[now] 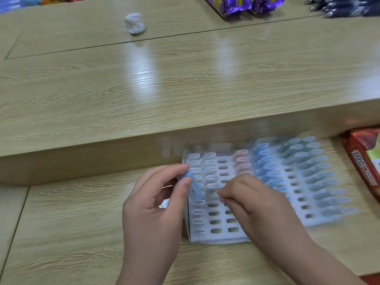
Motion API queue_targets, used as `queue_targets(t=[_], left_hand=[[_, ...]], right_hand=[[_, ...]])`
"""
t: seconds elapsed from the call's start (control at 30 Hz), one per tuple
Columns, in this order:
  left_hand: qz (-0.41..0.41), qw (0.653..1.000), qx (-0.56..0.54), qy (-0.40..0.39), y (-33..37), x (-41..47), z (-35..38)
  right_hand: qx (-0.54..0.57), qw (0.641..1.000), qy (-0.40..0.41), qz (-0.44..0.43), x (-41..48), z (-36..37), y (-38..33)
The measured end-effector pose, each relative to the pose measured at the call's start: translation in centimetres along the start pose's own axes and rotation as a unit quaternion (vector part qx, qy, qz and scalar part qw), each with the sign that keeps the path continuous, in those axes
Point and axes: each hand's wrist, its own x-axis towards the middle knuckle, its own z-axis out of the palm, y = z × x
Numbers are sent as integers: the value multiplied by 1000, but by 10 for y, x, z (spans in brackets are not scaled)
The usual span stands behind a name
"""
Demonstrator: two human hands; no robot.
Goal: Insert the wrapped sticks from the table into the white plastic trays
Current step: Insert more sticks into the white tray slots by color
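Note:
Two white plastic trays with rows of slots lie side by side on the lower table. The left tray holds white and pink wrapped sticks in its far slots. Blue and teal sticks fill much of the right tray. My left hand pinches a blue wrapped stick over the left tray's left edge. My right hand rests over the left tray's middle with its fingers curled; blur hides whether they hold anything.
A raised wooden counter runs across behind the trays. On it sit a crumpled white wad, purple snack bags and dark pens. A red box lies right of the trays.

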Motion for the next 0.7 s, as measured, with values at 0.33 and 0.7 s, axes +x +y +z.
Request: queue_targets(t=[0.33, 0.7], left_hand=[[59, 998, 6, -31, 15, -5, 15], [91, 976, 79, -180, 23, -14, 78]], right_hand=[[17, 998, 59, 18, -13, -14, -10], [160, 966, 182, 87, -40, -80, 36]])
